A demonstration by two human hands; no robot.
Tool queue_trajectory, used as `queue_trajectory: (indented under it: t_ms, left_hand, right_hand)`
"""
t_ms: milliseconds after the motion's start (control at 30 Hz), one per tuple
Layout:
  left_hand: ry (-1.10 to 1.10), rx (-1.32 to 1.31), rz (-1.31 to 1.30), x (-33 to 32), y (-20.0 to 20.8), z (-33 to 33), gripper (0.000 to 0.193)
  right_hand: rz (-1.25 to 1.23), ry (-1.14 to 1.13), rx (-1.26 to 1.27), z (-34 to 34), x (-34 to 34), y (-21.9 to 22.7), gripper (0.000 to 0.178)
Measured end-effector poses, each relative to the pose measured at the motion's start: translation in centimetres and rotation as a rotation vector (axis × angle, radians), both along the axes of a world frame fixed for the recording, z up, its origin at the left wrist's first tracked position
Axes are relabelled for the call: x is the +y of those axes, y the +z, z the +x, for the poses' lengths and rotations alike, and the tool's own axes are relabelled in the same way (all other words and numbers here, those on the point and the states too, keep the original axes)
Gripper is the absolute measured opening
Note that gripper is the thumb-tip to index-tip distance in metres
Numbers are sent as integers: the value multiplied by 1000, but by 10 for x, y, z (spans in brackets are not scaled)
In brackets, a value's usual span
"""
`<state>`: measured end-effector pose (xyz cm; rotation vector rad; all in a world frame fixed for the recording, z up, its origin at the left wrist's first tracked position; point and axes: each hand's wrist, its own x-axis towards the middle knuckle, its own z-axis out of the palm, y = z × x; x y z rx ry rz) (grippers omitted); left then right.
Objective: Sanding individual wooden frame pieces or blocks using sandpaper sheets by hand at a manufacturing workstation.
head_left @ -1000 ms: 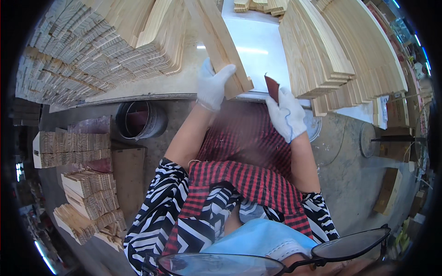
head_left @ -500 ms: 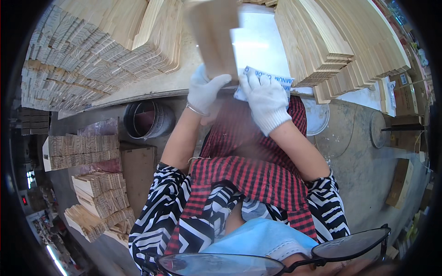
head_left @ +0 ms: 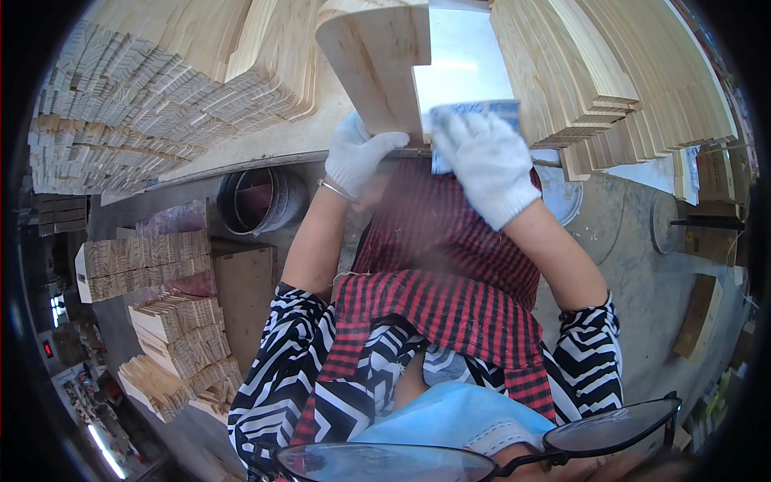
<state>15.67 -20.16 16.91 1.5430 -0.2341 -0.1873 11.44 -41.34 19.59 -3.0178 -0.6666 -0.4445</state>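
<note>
My left hand (head_left: 358,153), in a white knit glove, is closed around the near end of a pale wooden board (head_left: 384,72). The board stands tilted up over the table, with a rounded corner at its far left and a notch cut in its right edge. To the right of it, my gloved right hand (head_left: 487,161) grips a sheet of sandpaper (head_left: 506,112), its blue-and-white printed backing showing. The sheet lies under the fingers along the board's right edge; whether it touches the wood I cannot tell.
Tall stacks of boards (head_left: 185,96) fill the table's left side, and more boards (head_left: 594,88) stand at the right. Below the table's left part is a dark bucket (head_left: 253,201). Bundled wooden pieces (head_left: 148,261) are piled at the lower left.
My right hand has moved right and a little nearer my body with the sandpaper. The board has shifted slightly right and its far end now shows sharply; the left hand keeps its hold.
</note>
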Motion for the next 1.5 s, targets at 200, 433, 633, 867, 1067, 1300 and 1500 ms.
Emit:
queue_trajectory:
  t_ms: [200,433,633,867,1067,1300,1500]
  left_hand:
    - [17,-4,-60,-10,-4,5,36]
    - [7,-17,-30,-4,-2,3,37]
    - [6,-12,-60,-6,-4,1,36]
    - [-23,20,4,-6,0,-2,33]
    - [75,-42,-44,-10,-3,7,34]
    - [-81,194,-877,-53,8,8,54]
    - [-294,291,-945,-50,8,21,56]
  right_hand:
    - [-26,-219,48,-8,26,-14,33]
    - [-91,-39,-36,-3,3,14,35]
    - [14,-29,-41,-7,18,-12,28]
    - [58,-13,-28,5,11,-8,27]
    - [-19,207,38,-22,-7,2,31]
    - [966,3,130,-13,-1,-37,49]
    - [1463,-1,171,-8,5,-22,47]
